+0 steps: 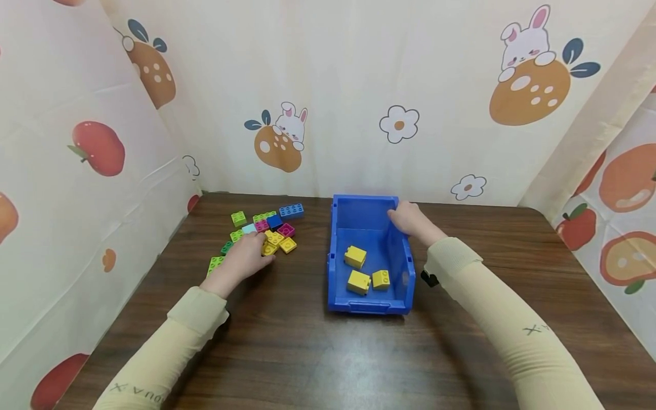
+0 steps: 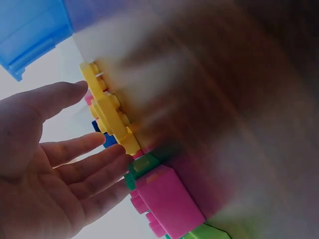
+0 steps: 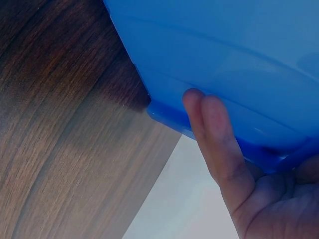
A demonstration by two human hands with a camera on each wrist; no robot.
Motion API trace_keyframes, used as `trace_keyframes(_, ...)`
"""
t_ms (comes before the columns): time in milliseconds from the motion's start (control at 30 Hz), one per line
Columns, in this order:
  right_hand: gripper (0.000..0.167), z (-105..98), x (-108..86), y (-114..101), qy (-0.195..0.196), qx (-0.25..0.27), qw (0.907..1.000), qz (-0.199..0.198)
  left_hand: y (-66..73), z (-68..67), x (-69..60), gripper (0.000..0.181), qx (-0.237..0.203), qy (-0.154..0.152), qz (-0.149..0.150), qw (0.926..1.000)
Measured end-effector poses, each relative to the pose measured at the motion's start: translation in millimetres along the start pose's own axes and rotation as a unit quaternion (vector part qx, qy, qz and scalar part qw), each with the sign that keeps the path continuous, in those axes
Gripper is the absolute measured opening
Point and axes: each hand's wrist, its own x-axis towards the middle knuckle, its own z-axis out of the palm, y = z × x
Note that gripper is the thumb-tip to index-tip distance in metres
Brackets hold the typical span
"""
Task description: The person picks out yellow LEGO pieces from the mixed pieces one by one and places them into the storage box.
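1. Step in hand, as judged: the left hand [image 1: 245, 257] reaches for the loose yellow bricks [image 1: 275, 238] on the table [image 1: 302, 353], while the right hand [image 1: 411, 220] steadies the bin [image 1: 364, 213].
2. Left grip: nothing grasped. Fingers extended, thumb well apart from them; the yellow bricks lie just beyond.
3. Right grip: grasping the bin's right wall, near its far corner.
4. Location: the loose bricks lie to the left of the bin, well apart from it. Three binned bricks [image 1: 355, 257], all yellow, lie on its floor.
5. Next move, in my judgement: bring thumb and fingers together on one yellow brick without dragging its neighbours — they are closely grouped. The bin should need only a light hold.
6. Views compared: only the head view shows the bin's contents. The left wrist view shows the thumb-to-finger gap and a large pink brick [image 2: 172, 201] near the fingertips — I cannot match it in the head view. The right wrist view alone shows two fingers along the bin's outer face.
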Motion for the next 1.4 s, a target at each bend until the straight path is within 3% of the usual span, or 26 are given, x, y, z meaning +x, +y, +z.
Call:
trace_keyframes(433,0.029,-0.2,-0.1,-0.5,0.000,-0.003,1.0000,0.003,-0.8,-4.1,10.8,0.031,0.019,-0.014,0.012,0.9997)
trace_keyframes(1033,0.029,0.0,-0.8,-1.2,0.002,-0.005,1.0000,0.003,3.8,-4.3,18.9,0.027,0.046,-0.036,0.013,0.9982)
trace_keyframes(1400,0.029,-0.4,-0.7,-0.9,0.000,-0.007,1.0000,0.003,10.1,-15.1,17.5,0.023,0.042,-0.033,0.041,0.9977)
